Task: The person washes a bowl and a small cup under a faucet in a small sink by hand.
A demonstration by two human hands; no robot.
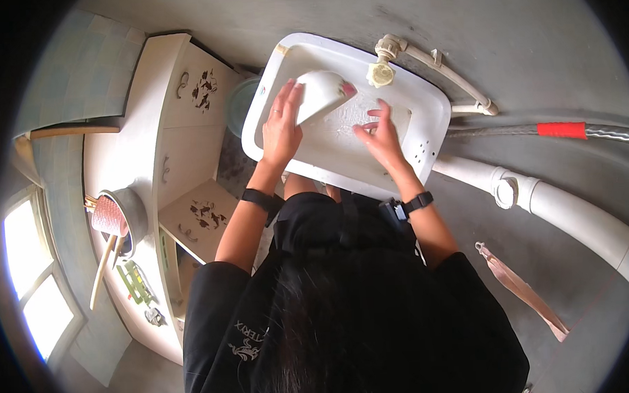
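My left hand (283, 127) grips a white bowl (321, 89) with a pink flower pattern, tilted on its side over the left part of a white sink (426, 101). Fingers lie along the bowl's outside; the thumb is partly hidden. My right hand (380, 134) is over the right part of the sink, apart from the bowl, its fingers spread and curled with nothing in them. Between the two hands, the basin bottom looks wet. A pale faucet fitting (381, 73) juts from the wall above the sink's far rim.
A white cabinet (134, 99) stands at left, with a lower door (198, 216) ajar. On its top are a metal pot (136, 218), a pink roll (109, 216) and a green object (134, 281). A teal basin (238, 108) sits beside the sink. White pipes (569, 203) run at right.
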